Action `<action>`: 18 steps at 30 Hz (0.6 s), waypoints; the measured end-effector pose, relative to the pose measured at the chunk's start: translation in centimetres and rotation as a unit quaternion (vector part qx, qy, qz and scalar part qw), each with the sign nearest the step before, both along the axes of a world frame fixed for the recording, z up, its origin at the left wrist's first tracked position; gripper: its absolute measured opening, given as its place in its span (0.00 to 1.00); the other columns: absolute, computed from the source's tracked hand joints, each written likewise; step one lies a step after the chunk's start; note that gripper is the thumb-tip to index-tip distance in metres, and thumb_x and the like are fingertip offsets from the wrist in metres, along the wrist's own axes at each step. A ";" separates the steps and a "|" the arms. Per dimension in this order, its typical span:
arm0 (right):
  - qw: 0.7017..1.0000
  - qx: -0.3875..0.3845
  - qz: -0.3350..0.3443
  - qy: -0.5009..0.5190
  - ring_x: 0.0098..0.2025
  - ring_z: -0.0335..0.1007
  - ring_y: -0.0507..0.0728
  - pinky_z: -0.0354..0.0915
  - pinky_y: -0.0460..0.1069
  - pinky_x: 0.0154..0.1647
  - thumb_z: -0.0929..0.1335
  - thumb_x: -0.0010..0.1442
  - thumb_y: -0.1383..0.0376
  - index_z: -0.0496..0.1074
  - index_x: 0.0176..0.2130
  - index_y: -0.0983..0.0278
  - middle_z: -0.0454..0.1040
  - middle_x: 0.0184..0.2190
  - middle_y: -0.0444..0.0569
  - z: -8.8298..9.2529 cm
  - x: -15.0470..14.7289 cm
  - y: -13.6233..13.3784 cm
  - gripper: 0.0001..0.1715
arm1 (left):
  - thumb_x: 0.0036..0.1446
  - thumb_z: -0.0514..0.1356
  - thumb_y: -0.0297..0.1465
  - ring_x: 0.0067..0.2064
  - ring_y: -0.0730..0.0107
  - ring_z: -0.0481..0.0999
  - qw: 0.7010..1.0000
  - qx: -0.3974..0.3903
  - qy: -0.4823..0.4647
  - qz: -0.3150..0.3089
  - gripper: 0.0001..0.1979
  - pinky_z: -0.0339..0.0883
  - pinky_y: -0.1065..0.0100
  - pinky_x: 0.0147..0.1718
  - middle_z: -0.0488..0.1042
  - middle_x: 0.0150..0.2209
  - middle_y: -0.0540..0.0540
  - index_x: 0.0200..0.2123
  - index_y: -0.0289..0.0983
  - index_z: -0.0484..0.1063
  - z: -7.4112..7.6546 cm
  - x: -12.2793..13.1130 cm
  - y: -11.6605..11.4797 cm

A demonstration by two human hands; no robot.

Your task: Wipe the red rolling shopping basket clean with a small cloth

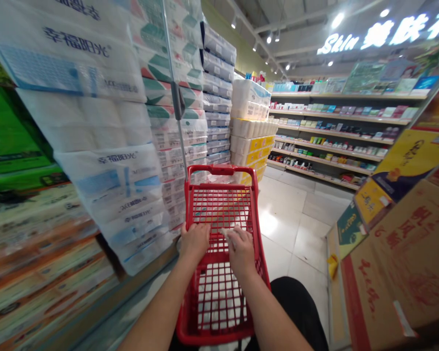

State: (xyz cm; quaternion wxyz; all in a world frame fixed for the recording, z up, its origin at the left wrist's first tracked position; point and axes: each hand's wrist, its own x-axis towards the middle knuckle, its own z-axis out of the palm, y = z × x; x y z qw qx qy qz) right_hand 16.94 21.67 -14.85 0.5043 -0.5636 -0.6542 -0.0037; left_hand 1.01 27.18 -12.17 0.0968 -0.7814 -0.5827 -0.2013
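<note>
A red plastic shopping basket on a tall frame (223, 258) stands in front of me, with grid walls and a raised handle bar at its far end. Over its left side lies my left hand (195, 240), fingers bent down and closed at the red edge. My right hand (241, 246) is above the basket near its right side, fingers curled in. Something pale shows at those fingertips, too small and blurred to name. Through the grid below, only pale floor shows.
Tall stacks of wrapped toilet rolls (120, 195) and tissue packs (179, 131) rise close on the left. Cardboard boxes (406, 253) stand at the right, near my dark-clothed knee (296, 312). Tiled floor (292, 234) leads to shelves of skincare boxes (336, 119).
</note>
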 end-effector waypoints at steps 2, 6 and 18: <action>0.996 0.011 -0.078 0.036 0.57 0.59 0.61 0.61 0.60 0.58 0.62 0.62 0.71 0.72 0.52 0.57 0.68 0.54 0.53 0.0 0.5 0.2 0.21 | 0.66 0.45 0.33 0.46 0.59 0.74 1.000 0.003 -0.001 0.001 0.18 0.46 0.44 0.60 0.79 0.43 0.45 0.43 0.42 0.75 0.0 0.1 0.0; 0.999 -0.021 -0.044 0.003 0.59 0.58 0.62 0.60 0.59 0.59 0.63 0.57 0.75 0.72 0.53 0.59 0.66 0.57 0.52 -0.5 0.3 0.2 0.27 | 0.66 0.45 0.33 0.45 0.59 0.74 1.000 0.010 0.004 0.001 0.18 0.46 0.43 0.60 0.79 0.42 0.44 0.43 0.41 0.75 -0.2 0.0 0.0; 0.997 -0.054 -0.006 -0.052 0.59 0.58 0.60 0.59 0.58 0.59 0.62 0.52 0.80 0.73 0.49 0.55 0.67 0.57 0.47 -0.9 0.2 0.4 0.31 | 0.66 0.44 0.34 0.46 0.59 0.73 1.000 0.009 0.003 0.000 0.20 0.45 0.45 0.60 0.79 0.43 0.44 0.44 0.41 0.75 -0.3 0.0 0.0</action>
